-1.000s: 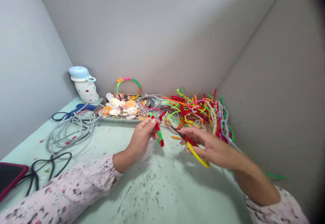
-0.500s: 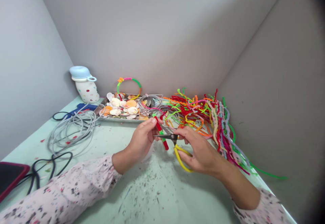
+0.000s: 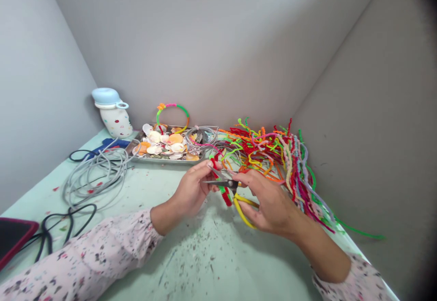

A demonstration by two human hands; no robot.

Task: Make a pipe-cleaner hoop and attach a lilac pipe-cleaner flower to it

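Observation:
Between the fingertips of my left hand (image 3: 191, 189) is a short twisted red and green pipe cleaner (image 3: 226, 197), its lower end hanging down. My right hand (image 3: 268, 201) grips a pair of scissors (image 3: 235, 187) with yellow handles and dark metal blades. The blades are spread and point left, crossing over the pipe cleaner close to my left fingertips. My fingers hide part of the pipe cleaner's upper portion.
Behind my hands, a metal tray (image 3: 164, 160) holds seashells (image 3: 177, 147), and a colourful pipe-cleaner ring (image 3: 188, 118) stands there. Many pipe cleaners (image 3: 273, 150) pile up at right. At left are a bottle (image 3: 116, 119), coiled grey wire (image 3: 92, 187), black cable (image 3: 71, 221) and a red-edged device (image 3: 13, 242).
The pipe cleaner's lower end has swung slightly right and down. Both hands and the scissors keep nearly the same place, the blades still apart.

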